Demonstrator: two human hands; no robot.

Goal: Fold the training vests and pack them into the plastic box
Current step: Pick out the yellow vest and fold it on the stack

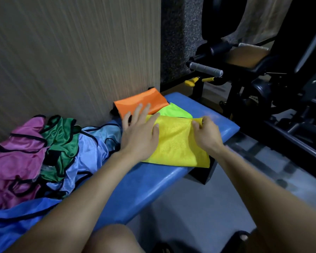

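1. Left hand [140, 132]: fingers spread and straight, palm flat on the left edge of the yellow vest [177, 143], pressing it onto the blue bench pad [171, 178]. The fingertips extend past the vest toward the orange vest [140, 103].
2. Right hand [207, 132]: fingers curled, pinching the far right edge of the yellow vest.
3. Yellow vest: lies as a compact rectangle at the right end of the bench pad, its near right corner overhanging the pad edge. Judgement: folding of this vest is at or near completion; the hands are flattening or squaring it.
4. Lime-green vest [173, 111]: folded, just beyond the yellow vest on the bench pad, partly covered by it.
5. Orange vest: folded, beyond and left of the yellow vest, against the wall panel [71, 52].
6. Unfolded pile, left of the yellow vest on the bench pad: light-blue vest [91, 148], green vest [62, 141], pink vests [16, 157], and a royal-blue vest [13, 214] nearest the camera. All are crumpled.
7. Plastic box: not in view. Judgement: packing is not yet begun.
8. Status, as a judgement: three vests folded or nearly so; at least four remain, followed by all packing.
9. Gym machine [254, 70]: stands beyond the right end of the bench pad.
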